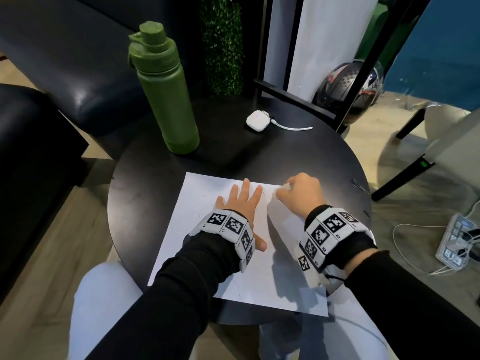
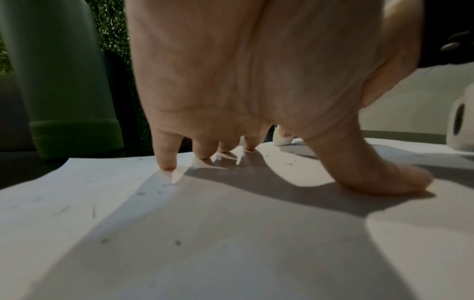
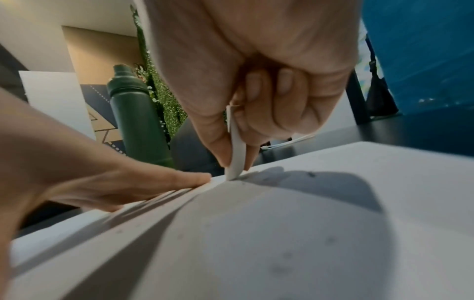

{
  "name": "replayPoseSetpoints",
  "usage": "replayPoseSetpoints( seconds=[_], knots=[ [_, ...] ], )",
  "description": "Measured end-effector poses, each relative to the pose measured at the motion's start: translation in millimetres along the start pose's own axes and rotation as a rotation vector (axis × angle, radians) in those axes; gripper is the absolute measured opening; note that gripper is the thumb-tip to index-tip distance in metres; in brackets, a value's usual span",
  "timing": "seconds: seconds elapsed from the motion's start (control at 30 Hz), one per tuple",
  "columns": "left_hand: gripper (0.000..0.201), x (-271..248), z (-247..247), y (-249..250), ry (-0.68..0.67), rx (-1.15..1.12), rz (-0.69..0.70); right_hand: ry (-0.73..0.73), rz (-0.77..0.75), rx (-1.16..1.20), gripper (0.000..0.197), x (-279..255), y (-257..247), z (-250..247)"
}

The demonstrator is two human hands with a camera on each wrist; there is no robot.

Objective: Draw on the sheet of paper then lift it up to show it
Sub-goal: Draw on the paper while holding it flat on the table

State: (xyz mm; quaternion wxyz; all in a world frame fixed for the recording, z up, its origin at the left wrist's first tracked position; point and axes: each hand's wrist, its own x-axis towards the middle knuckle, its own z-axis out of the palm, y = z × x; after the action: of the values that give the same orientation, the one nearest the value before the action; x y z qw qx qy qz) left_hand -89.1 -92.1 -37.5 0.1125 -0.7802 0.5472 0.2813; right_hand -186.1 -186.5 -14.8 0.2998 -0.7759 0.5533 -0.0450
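A white sheet of paper [image 1: 197,229] lies on the round black table [image 1: 155,172], its near edge hanging over the table's front. My left hand [image 1: 240,203] lies flat on the sheet with straight, spread fingers [image 2: 166,154] pressing it down. Just to the right, my right hand [image 1: 298,193] pinches a white pen [image 3: 236,154], whose tip touches the paper near the far edge, close to my left fingertips [image 3: 197,178]. Small dark specks mark the sheet [image 2: 179,243].
A tall green bottle [image 1: 166,94] stands at the table's back left. A white earbud case [image 1: 257,121] with a cable lies at the back. Dark armchairs sit to the left; a helmet [image 1: 345,87] and a power strip [image 1: 457,242] rest on the floor at right.
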Motion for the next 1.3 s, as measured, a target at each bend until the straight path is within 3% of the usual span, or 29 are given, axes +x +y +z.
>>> replayPoseSetpoints(
  seconds=[0.07,0.17,0.33,0.5,0.7,0.9,1.1,1.2,1.3],
  knots=[
    [0.126,0.5,-2.6,1.5,-0.001,0.002,-0.009,-0.027,-0.029,-0.014,0.015,-8.9,-8.1,7.3],
    [0.122,0.9,-4.6,1.0,-0.003,-0.010,-0.026,-0.125,-0.085,-0.097,0.031,-20.5,-14.9,20.4],
    [0.126,-1.0,-0.1,-0.1,-0.004,-0.012,-0.003,0.000,0.039,-0.056,0.015,-2.0,3.0,-7.1],
    [0.122,-0.5,-0.1,0.1,0.030,0.015,-0.015,-0.035,-0.124,-0.188,0.024,-23.6,-13.5,12.9],
    [0.125,0.2,0.7,0.3,0.022,0.020,-0.002,0.067,0.012,-0.133,0.018,-7.9,13.3,-28.9],
    [0.130,8.2,3.8,0.9,0.018,0.019,0.000,-0.108,-0.120,-0.025,0.018,-21.2,1.7,9.6],
    [0.130,6.1,4.2,0.1,0.005,0.037,-0.011,0.039,0.006,-0.119,0.023,-6.0,5.6,-16.0],
    [0.130,5.1,-0.5,1.5,0.006,0.036,-0.010,-0.052,-0.104,-0.113,0.016,-15.8,-10.6,-1.5],
    [0.130,4.6,0.8,1.9,0.021,0.041,-0.015,-0.040,-0.070,-0.150,0.014,-16.6,-8.8,6.1]
  ],
)
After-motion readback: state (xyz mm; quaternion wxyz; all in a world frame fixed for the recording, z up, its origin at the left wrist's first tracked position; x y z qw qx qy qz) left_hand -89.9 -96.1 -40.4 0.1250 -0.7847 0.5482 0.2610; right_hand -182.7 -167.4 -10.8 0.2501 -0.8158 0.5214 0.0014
